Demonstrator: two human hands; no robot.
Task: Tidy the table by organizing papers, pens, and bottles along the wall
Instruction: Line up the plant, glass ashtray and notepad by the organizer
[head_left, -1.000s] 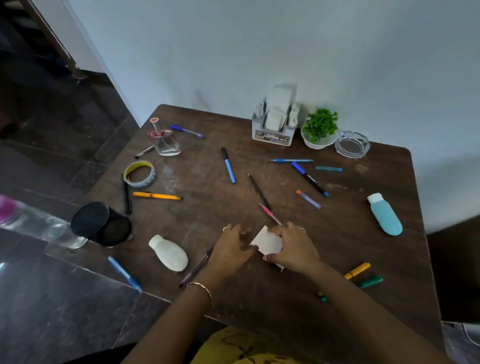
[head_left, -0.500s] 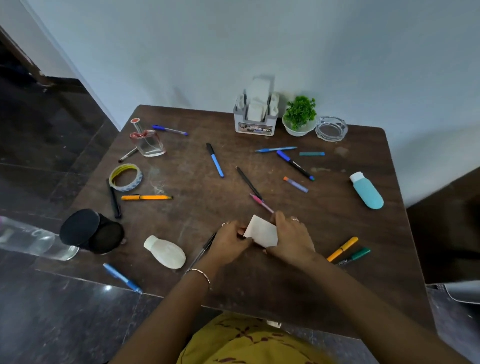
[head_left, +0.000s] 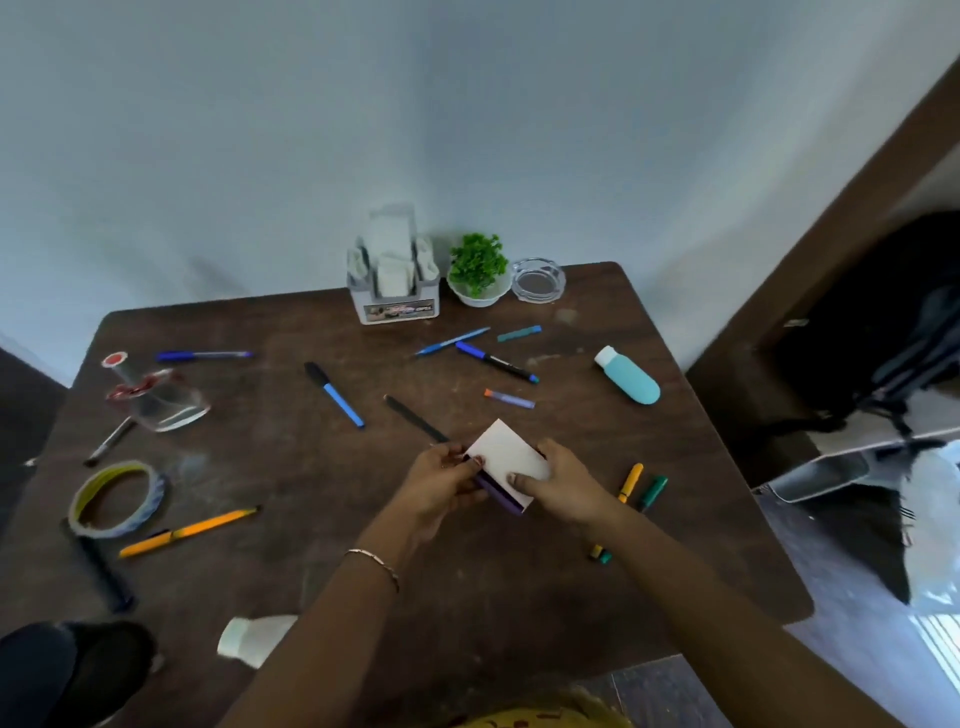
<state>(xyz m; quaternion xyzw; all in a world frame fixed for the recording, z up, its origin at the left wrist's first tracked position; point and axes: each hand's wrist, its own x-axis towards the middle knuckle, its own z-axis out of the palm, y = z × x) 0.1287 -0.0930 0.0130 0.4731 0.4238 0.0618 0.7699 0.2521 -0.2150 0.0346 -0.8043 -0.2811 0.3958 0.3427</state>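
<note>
Head view: in the middle of the frame a small white paper stack with a purple lower edge is pinched from both sides. The left grip curls on its left edge and the right grip on its lower right corner, just above the tabletop. The step looks like squaring the papers before they go to the wall. Pinch lightly and tap the edges flush. Then lift over the black pen toward the strip left of the grey organiser, rather than sliding.
</note>
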